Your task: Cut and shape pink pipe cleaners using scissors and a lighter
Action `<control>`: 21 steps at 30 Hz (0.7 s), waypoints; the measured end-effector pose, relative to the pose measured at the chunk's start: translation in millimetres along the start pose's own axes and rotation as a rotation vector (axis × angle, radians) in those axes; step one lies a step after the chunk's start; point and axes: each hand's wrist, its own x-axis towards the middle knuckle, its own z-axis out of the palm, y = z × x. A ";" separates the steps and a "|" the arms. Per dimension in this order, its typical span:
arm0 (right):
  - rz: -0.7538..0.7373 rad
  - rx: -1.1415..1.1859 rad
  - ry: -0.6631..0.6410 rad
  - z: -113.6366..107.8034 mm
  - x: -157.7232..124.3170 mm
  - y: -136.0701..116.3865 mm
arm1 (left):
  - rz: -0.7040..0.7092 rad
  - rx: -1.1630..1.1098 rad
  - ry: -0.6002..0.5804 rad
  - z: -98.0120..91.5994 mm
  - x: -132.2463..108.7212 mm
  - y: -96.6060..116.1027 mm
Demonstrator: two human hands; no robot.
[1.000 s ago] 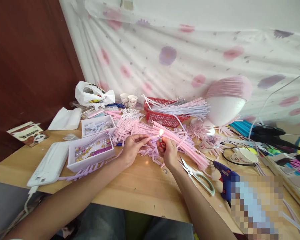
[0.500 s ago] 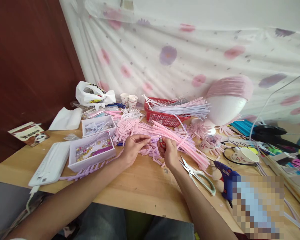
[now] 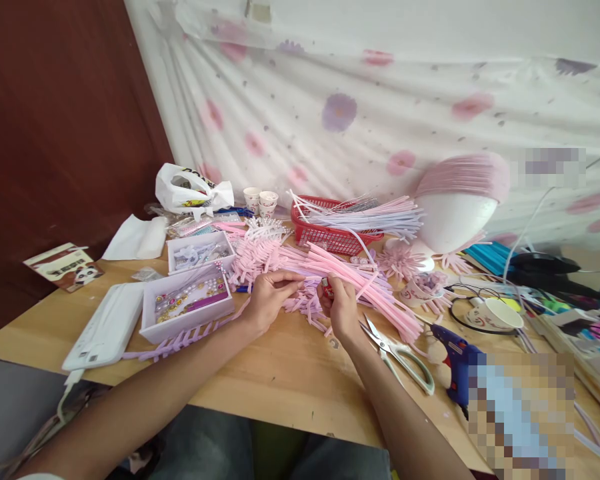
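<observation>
Showing in the right hand (image 3: 341, 305), a red lighter (image 3: 328, 289) is gripped above the surface (image 3: 280, 387), left of the scissors (image 3: 403, 358); at the left hand (image 3: 270, 300), fingers are pinched narrow, contents unclear.

No word can be read with certainty. On the flat cream and brown card (image 3: 60, 265) with a panda picture (image 3: 85, 275), one line of thick dark characters stands, but it is too small. The white plastic bag (image 3: 193, 190) carries large black letters near its top, cut by the folds. The two white paper cups (image 3: 267, 205) standing upright bear small reddish print, not legible. The blue plastic glue gun (image 3: 459, 357) has a pale label with blurred text. On the small red lighter (image 3: 329, 289) in the right hand (image 3: 342, 305), pale marks cannot be told as letters.
</observation>
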 end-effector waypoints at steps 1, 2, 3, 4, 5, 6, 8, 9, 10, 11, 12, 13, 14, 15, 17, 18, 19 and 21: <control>0.000 -0.003 -0.001 0.0 -0.5 0.0 | 0.004 0.006 -0.003 0.0 -0.3 0.3; 0.000 -0.003 -0.006 0.0 -1.2 -0.3 | 0.008 0.010 -0.005 0.0 -0.5 0.6; 0.000 -0.002 -0.014 0.0 -1.9 -0.8 | 0.013 0.012 -0.004 0.1 -0.8 1.0; -0.002 -0.003 -0.027 0.0 -2.4 -1.2 | 0.018 0.013 -0.001 0.2 -1.0 1.4; -0.004 -0.002 -0.039 0.1 -2.8 -1.4 | 0.023 0.014 0.004 0.3 -1.1 1.7; -0.003 0.001 -0.046 0.2 -2.9 -1.3 | 0.026 0.016 0.009 0.4 -1.1 1.8; -0.001 0.013 -0.045 0.6 -2.4 -0.6 | 0.026 0.018 0.014 0.5 -1.0 1.8; 0.002 0.020 -0.033 0.7 -1.9 -0.1 | 0.022 0.018 0.013 0.6 -0.9 1.7; 0.005 0.025 -0.018 0.9 -1.6 0.2 | 0.018 0.017 0.013 0.6 -0.8 1.5; 0.009 0.029 -0.004 1.1 -1.5 0.3 | 0.015 0.014 0.012 0.6 -0.7 1.4; 0.014 0.032 0.003 1.3 -1.6 0.1 | 0.010 0.010 0.012 0.5 -0.6 1.4; 0.019 0.034 0.006 1.4 -1.9 -0.3 | 0.004 0.007 0.012 0.5 -0.6 1.4; 0.023 0.033 0.004 1.4 -2.5 -0.8 | -0.001 0.004 0.013 0.5 -0.6 1.4; 0.024 0.031 -0.003 1.5 -3.0 -1.1 | -0.004 0.002 0.013 0.5 -0.7 1.5; 0.029 0.036 -0.017 1.3 -3.7 -1.1 | -0.005 0.006 0.014 0.5 -0.6 1.6; 0.027 0.043 -0.013 1.0 -3.7 -0.6 | -0.003 0.010 0.014 0.5 -0.5 1.6; 0.019 0.054 -0.002 0.5 -3.5 0.1 | -0.003 0.014 0.015 0.5 -0.4 1.4; -0.029 0.070 0.043 -1.2 -2.2 1.8 | -0.014 0.020 0.013 0.3 -0.1 0.9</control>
